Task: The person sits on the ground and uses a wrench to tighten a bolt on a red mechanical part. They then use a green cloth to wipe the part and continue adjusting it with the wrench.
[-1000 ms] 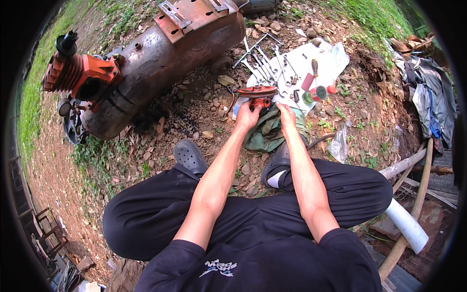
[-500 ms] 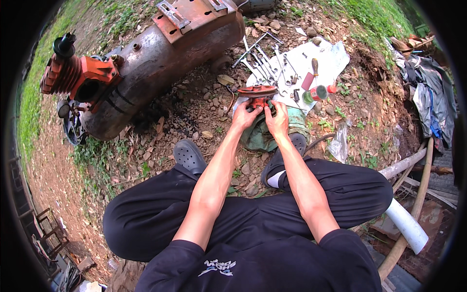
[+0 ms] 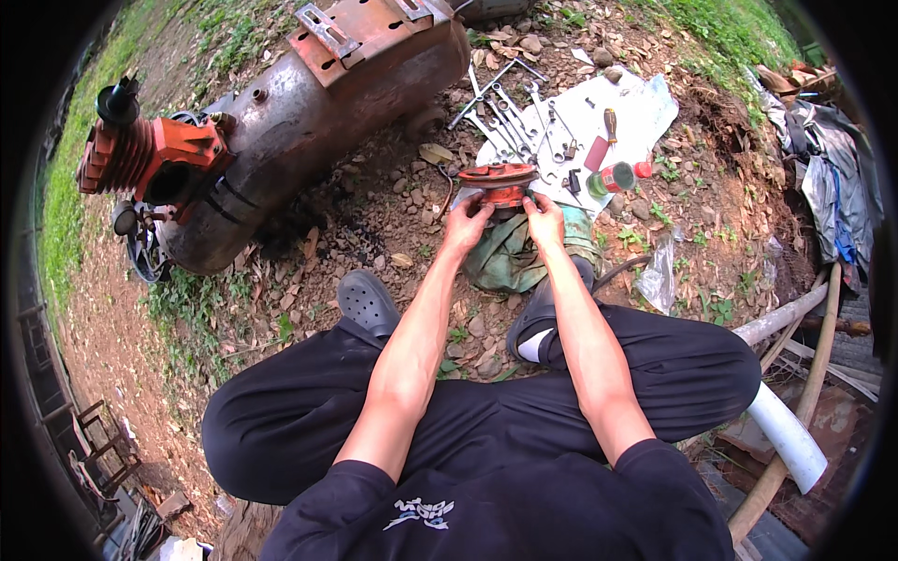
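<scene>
In front of me, above the green cloth bundle (image 3: 496,254), is a round red-orange metal part (image 3: 505,194). It has a wide disc on top, like a pulley wheel, and a thicker body below. My left hand (image 3: 465,226) grips the body's left side between thumb and fingers. On the right side, my right hand (image 3: 544,222) has its thumb against the same part, with its fingers partly hidden behind. Just beyond lies a white sheet (image 3: 641,107) with several wrenches (image 3: 510,117), a screwdriver (image 3: 610,125), a dark red rectangular piece (image 3: 596,153) and a green bottle with a red cap (image 3: 613,179).
A rusty tank (image 3: 327,112) lies at the upper left, with a red finned compressor head (image 3: 159,154) on it. To the right are a clear plastic bag (image 3: 659,276), wooden poles (image 3: 809,383), a white pipe (image 3: 788,439) and a grey tarp (image 3: 823,178). Stones and leaves cover the soil.
My right hand has shifted slightly right, farther from the left hand. More of the red part's lower body shows between them. The whole view has moved a little.
</scene>
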